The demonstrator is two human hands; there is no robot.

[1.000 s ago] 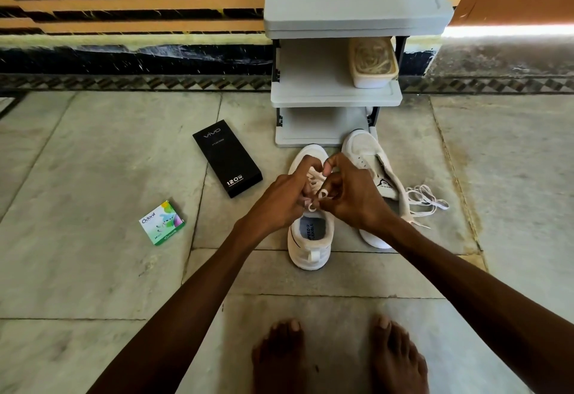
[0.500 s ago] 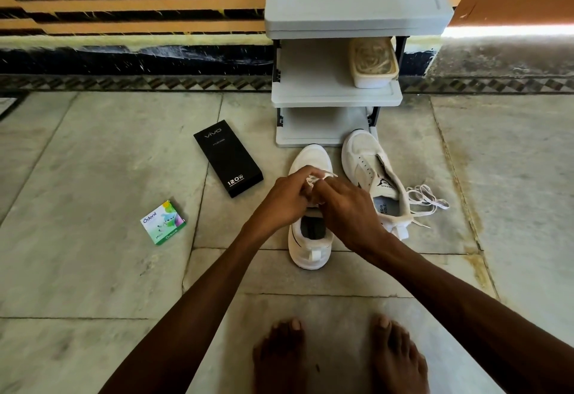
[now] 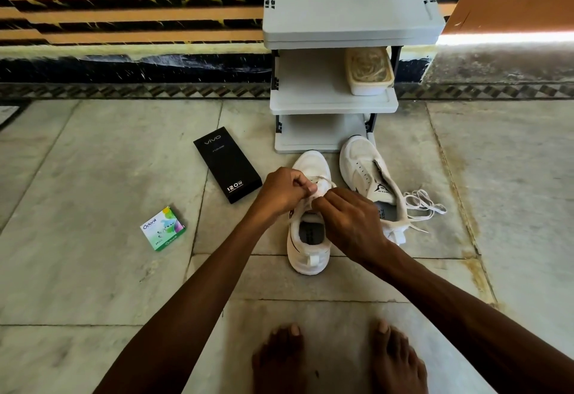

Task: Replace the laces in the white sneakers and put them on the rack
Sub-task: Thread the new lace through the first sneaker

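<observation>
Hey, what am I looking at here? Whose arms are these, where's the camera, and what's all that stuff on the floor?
No machine here: a person wears a camera on the head, looking down at their own arms and feet. The left hand and right hand pinch a lace over a white sneaker on the floor. The second sneaker sits beside it, unlaced, a loose lace by it. Also there: a black box and a green box. Behind stands a grey rack with a tub on its middle shelf.

Rack's top beyond the upper edge.
</observation>
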